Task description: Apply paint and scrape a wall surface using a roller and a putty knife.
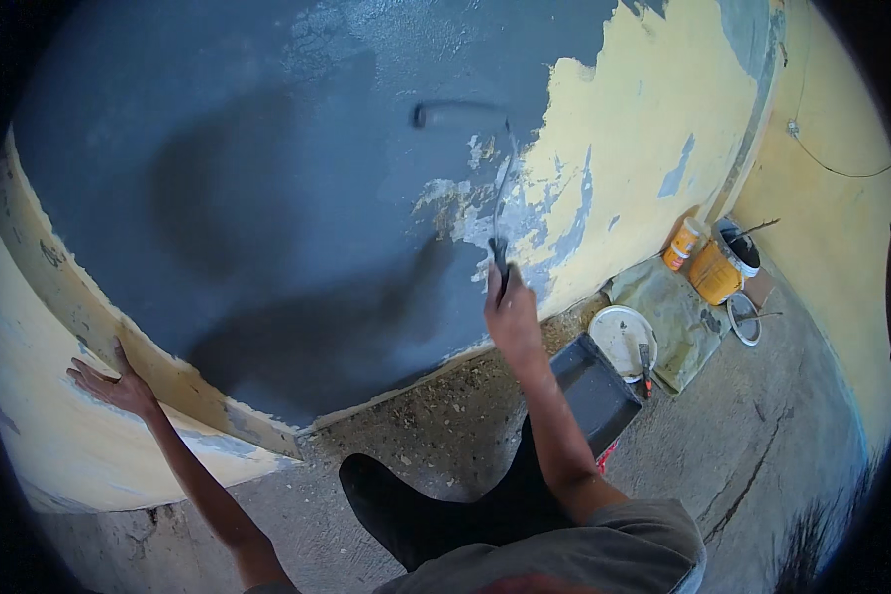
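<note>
My right hand is closed round the black handle of a paint roller, raised in front of the wall. The roller's sleeve looks smeared by motion and lies over grey paint; whether it touches the wall I cannot tell. Grey paint covers most of the wall, with a wet sheen near the top. To its right the wall is pale yellow, with a ragged, patchy border between. My left hand holds nothing, its fingers spread against the pale wall corner at the left.
A grey-stained paint tray lies by my right forearm. Beyond it are a white lid, a tool with an orange handle, a greenish sheet, a yellow bucket, a small orange tub and a white-rimmed lid.
</note>
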Tool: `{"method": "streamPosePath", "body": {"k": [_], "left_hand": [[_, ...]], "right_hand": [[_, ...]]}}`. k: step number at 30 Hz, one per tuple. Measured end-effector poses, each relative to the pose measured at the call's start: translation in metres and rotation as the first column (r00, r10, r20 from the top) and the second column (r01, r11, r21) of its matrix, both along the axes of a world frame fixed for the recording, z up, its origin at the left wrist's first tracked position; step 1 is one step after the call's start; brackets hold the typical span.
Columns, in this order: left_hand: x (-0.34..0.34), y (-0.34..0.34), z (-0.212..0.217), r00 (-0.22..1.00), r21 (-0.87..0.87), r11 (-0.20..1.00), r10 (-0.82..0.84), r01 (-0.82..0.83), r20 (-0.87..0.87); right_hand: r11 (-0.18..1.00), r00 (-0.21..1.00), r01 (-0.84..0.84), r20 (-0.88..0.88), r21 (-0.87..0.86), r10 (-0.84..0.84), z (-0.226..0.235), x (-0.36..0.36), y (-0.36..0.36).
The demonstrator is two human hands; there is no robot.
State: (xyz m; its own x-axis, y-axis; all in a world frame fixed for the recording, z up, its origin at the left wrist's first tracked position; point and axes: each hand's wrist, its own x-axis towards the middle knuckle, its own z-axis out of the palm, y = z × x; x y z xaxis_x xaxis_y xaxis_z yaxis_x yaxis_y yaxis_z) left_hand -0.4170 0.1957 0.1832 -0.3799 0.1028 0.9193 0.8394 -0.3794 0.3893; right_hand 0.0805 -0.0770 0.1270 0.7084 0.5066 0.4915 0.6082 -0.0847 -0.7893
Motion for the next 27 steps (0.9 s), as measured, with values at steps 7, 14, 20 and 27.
{"method": "streamPosePath", "body": {"k": [7,14,20,27], "left_hand": [[0.004,-0.001,0.004,0.998,0.013,0.998,0.064,-0.064,-0.009],[0.005,-0.003,0.001,1.000,0.011,0.999,0.030,-0.030,-0.001],[0.007,-0.003,0.000,0.994,0.040,0.996,0.082,-0.079,-0.070],[0.008,-0.004,0.000,0.991,0.039,0.995,0.095,-0.092,-0.093]], "right_hand": [[0.992,0.987,-0.106,-0.129,-0.067,0.097,-0.027,-0.013,-0.003],[0.993,0.988,-0.045,0.153,0.113,0.028,0.059,0.045,0.018],[0.994,0.999,-0.047,-0.006,-0.098,0.047,-0.023,0.020,-0.009],[0.993,0.996,-0.050,-0.079,-0.111,0.042,-0.042,0.012,-0.010]]}}
